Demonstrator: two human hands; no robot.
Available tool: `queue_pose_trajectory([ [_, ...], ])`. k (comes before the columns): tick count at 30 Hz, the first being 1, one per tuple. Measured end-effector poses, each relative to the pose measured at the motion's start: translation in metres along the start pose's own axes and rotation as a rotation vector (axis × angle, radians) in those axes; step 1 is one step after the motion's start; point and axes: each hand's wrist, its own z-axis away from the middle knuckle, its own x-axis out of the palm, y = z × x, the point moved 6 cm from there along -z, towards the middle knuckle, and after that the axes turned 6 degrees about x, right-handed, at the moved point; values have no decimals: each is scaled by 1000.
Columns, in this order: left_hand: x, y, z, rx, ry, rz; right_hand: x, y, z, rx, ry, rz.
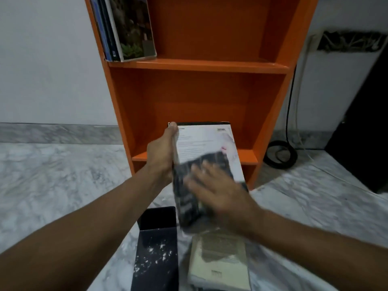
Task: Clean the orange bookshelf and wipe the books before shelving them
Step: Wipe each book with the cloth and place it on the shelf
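My left hand (161,153) grips the left edge of a white-covered book (206,141), held up in front of the orange bookshelf (201,66). My right hand (214,190), blurred by motion, presses a dark cloth (189,185) flat against the book's lower cover. Several books (126,28) lean at the left of the upper shelf. On the floor below lie a dark book (156,248) dusted with white specks and a pale book (220,261).
The marble floor (52,185) spreads to the left and right. A coiled black cable (280,153) lies on the floor right of the shelf, beside a dark piece of furniture (363,133). White walls stand behind.
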Motion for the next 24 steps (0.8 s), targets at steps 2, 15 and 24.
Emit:
queue_pose_trajectory([
  [2, -13, 0, 0, 22, 23, -11, 23, -28, 55, -285, -163, 30],
  [15, 8, 6, -2, -71, -99, 126, -39, 43, -69, 364, 181, -64],
  [24, -18, 10, -3, 118, 82, -162, 7, -25, 68, -173, -198, -344],
])
